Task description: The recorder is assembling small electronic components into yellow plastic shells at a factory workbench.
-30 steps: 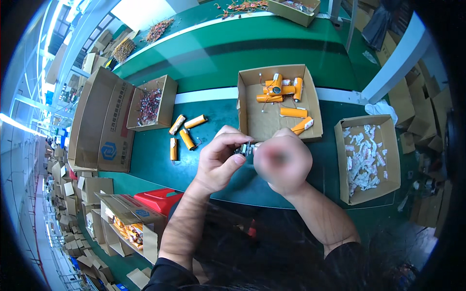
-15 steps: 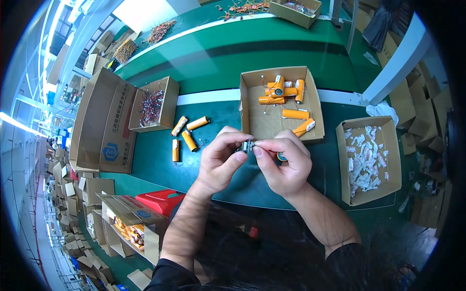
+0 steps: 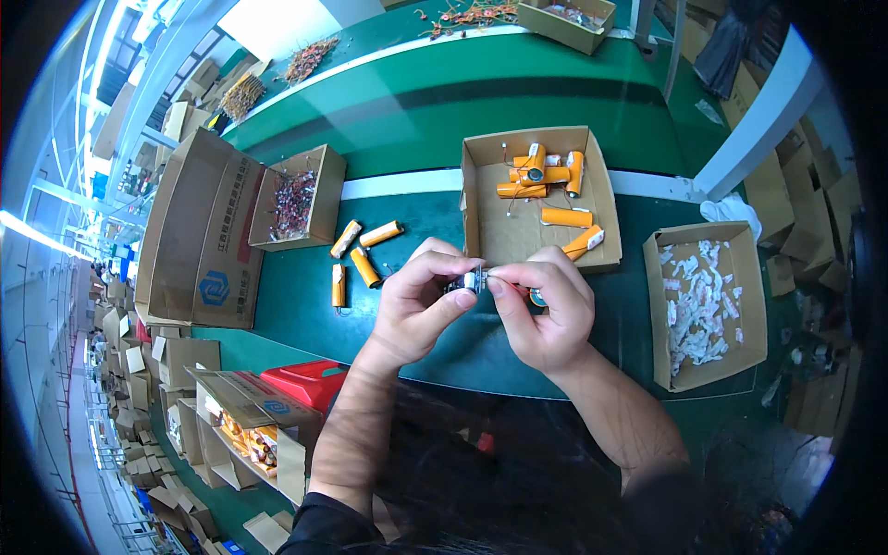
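Observation:
My left hand is closed on a small dark part with a pale, shiny face, holding it between thumb and fingers above the green bench. Thumb and forefinger of my right hand pinch at that part's right side; what they grip there is too small to make out. Under the right hand's curled fingers shows the blue-ringed end of an orange battery cell, its body mostly hidden by the hand. Just beyond my hands stands a shallow cardboard box with several orange wired cells.
Several loose orange cells lie on the bench at left. Behind them, a carton adjoins a box of red and dark wired pieces. At right, a box holds white scraps. A red bin sits lower left.
The small part in my left hand has turned, showing more of its pale face. Both hands stay together in nearly the same place; the view has shifted slightly.

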The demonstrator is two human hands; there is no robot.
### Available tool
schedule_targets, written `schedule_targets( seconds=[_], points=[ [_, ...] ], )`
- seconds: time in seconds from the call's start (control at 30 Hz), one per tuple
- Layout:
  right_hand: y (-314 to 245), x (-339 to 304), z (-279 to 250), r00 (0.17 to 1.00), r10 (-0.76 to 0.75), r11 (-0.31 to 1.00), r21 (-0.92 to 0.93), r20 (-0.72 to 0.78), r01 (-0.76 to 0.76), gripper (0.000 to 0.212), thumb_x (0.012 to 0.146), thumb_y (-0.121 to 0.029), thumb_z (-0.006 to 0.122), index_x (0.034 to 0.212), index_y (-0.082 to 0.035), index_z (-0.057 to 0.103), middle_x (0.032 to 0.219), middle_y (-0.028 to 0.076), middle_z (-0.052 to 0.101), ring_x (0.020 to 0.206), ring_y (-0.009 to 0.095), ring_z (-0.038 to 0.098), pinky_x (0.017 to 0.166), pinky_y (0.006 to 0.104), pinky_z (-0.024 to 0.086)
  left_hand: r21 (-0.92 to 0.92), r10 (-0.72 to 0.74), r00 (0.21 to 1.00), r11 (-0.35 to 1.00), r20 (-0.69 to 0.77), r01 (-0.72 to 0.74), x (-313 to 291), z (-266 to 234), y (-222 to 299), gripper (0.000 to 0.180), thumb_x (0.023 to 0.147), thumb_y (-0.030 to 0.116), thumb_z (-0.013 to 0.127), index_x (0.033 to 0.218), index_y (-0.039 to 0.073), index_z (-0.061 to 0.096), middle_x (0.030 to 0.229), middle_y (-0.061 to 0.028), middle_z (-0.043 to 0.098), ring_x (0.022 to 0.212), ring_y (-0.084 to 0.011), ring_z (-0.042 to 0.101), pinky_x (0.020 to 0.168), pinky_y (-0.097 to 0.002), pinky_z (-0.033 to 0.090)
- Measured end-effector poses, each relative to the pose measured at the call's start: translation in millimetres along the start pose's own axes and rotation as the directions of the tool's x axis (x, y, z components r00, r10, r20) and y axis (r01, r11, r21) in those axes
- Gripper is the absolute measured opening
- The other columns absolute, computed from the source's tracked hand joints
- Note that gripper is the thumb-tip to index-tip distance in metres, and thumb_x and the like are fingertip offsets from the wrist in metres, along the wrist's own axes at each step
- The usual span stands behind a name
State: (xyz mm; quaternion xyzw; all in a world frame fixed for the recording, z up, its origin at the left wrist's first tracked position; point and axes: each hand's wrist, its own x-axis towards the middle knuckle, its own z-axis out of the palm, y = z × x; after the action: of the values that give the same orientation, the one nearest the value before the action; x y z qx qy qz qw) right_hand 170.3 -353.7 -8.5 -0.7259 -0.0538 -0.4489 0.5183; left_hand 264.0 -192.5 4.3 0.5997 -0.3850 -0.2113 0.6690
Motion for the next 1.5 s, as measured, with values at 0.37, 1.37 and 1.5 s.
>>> schedule_targets(
  seconds=[0.37,1.37,1.5],
  points=[
    [-1.5,0.9,-0.6,0.997,0.067,0.994,0.088,0.040,-0.070,0.009,0.086,0.003,0.069,0.094,0.000,0.067,0.082,0.005,0.057,0.068,0.015,0.047,0.061,0.0251,0.041,-0.082,-0.041,0.997,0.996,0.058,0.046,-0.9,-3.7,-1.4,0.030,0.094,0.005,0.068,0.124,0.002,0.064,0.111,-0.0119,0.056,0.087,-0.0166,0.052,0.073,-0.0246,0.045],
    [3.7,3.3,-1.8,0.864,0.468,0.811,0.298,0.185,-0.503,0.008,0.097,-0.010,0.065,0.098,-0.002,0.067,0.086,0.003,0.063,0.074,0.011,0.053,0.067,0.0240,0.043,-0.048,-0.109,0.992,0.993,-0.063,0.106,0.4,-4.4,0.9,0.030,0.093,-0.001,0.067,0.123,0.001,0.065,0.108,-0.0088,0.057,0.092,-0.0160,0.056,0.083,-0.0257,0.046],
    [0.0,4.1,-3.1,0.848,0.473,0.765,0.366,0.241,-0.531,0.008,0.098,-0.010,0.064,0.098,-0.003,0.067,0.083,0.002,0.063,0.072,0.010,0.051,0.064,0.0233,0.042,-0.034,-0.071,0.996,0.997,-0.050,0.069,0.1,-7.3,3.0,0.031,0.090,0.000,0.070,0.121,0.001,0.067,0.108,-0.0095,0.058,0.092,-0.0170,0.057,0.082,-0.0263,0.046]
  ],
)
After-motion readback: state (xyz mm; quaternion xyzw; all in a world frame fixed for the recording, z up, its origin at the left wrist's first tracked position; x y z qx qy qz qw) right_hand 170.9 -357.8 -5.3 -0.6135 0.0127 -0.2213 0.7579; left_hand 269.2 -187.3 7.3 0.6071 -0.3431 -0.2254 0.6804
